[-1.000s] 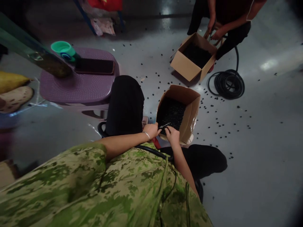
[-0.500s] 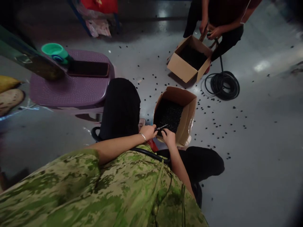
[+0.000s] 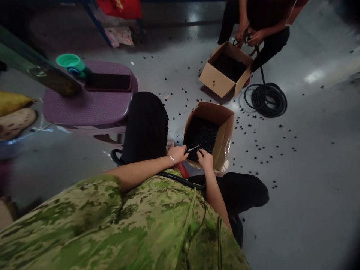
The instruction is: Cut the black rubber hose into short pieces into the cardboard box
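Tube [image 3: 180, 179]: length across the lap, apparently uncut. Left hand [image 3: 177, 154]: grip closed on scissors [image 3: 194, 149]. Pieces [image 3: 206, 131] (many) already cover the visible bottom of box [image 3: 224, 140]. Right hand [image 3: 206, 160]: fingers curled; contents cannot be told.

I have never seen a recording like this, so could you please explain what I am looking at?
This is no machine but bare-handed work, filmed by a head-worn camera looking forward and down. The left hand holds a slim metal tool; the right hand seems to hold something dark, too small to identify. Both are by the near side of an open cardboard box holding black pieces. On the floor lie scattered small black bits and coiled black hose. Farther off, a co-worker's hands are at a second box.
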Available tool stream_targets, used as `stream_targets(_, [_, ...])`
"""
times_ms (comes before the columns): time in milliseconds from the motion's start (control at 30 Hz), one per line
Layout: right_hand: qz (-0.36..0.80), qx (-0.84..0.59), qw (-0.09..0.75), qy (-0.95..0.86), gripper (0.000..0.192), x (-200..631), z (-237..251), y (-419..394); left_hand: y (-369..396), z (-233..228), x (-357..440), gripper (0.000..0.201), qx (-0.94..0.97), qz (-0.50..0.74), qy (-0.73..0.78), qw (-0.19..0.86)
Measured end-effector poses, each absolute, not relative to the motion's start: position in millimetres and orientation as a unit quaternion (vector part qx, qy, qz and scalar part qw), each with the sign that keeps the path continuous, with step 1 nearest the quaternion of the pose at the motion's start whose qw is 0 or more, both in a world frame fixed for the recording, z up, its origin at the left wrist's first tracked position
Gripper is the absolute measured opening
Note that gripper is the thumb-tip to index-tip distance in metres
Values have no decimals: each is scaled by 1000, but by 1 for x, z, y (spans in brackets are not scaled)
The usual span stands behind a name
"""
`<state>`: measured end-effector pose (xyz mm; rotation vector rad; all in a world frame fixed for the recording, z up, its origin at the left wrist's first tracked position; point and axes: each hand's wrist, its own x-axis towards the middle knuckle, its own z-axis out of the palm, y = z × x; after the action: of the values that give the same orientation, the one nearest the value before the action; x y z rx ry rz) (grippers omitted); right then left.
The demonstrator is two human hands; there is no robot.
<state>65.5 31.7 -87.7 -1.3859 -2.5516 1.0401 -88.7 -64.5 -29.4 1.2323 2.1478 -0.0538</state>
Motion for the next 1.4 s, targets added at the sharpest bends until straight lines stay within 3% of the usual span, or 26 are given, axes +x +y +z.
stream_targets(267, [358, -461, 84, -808, 30, 68, -84, 35, -67, -31, -89, 28, 476, -17, 823, 311])
stream_targets(1400, [392, -468, 108, -785, 33, 68, -84, 34, -67, 0, -87, 30, 485, -46, 811, 324])
